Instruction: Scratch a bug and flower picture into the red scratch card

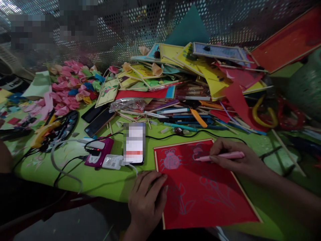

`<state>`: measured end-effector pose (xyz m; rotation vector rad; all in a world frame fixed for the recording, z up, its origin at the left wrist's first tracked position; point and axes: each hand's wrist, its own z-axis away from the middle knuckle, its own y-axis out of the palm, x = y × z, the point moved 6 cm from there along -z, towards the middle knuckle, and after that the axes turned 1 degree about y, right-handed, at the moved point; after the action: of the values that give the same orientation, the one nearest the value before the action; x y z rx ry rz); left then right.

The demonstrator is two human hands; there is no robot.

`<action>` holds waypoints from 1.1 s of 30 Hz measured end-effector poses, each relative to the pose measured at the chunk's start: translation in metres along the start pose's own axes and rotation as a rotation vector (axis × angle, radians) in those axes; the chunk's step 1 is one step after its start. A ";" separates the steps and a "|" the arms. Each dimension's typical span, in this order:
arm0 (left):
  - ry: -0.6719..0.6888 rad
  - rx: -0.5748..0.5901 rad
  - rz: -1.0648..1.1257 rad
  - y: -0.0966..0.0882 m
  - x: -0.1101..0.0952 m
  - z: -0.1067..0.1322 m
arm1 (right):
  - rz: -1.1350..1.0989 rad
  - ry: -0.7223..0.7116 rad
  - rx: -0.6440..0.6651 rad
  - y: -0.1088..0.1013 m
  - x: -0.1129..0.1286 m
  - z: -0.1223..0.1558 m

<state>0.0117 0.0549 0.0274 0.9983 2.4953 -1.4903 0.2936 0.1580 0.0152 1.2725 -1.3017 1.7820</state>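
Observation:
My right hand point(229, 155) is closed round a pink marker point(230, 155), its tip at a beetle-like drawing at the top of a red card point(200, 207). Thin light sticks edge the card on several sides. Another beetle drawing point(171, 159), partly coloured pink, sits at the top left. Below are outlined flowers point(182, 201) and a second plant outline point(217, 192). My left hand point(147, 197) rests on the card's left edge, fingers loosely bent and apart, with nothing visible held in them.
Left of the card lie a phone with a lit screen point(135, 144) and a purple power strip point(106, 150) with cables. Behind are pens, sticks and framed cards point(218, 52), pink folded papers point(67, 83) and yellow-handled scissors point(264, 113). Part of another person's arm point(5, 157) shows at far left.

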 end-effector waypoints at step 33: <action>0.013 -0.010 -0.015 -0.002 -0.002 -0.004 | -0.005 -0.011 -0.108 -0.003 0.006 -0.004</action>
<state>0.0133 0.0565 0.0321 0.9923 2.5224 -1.4783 0.2927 0.1620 0.0215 1.2273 -1.3801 1.6794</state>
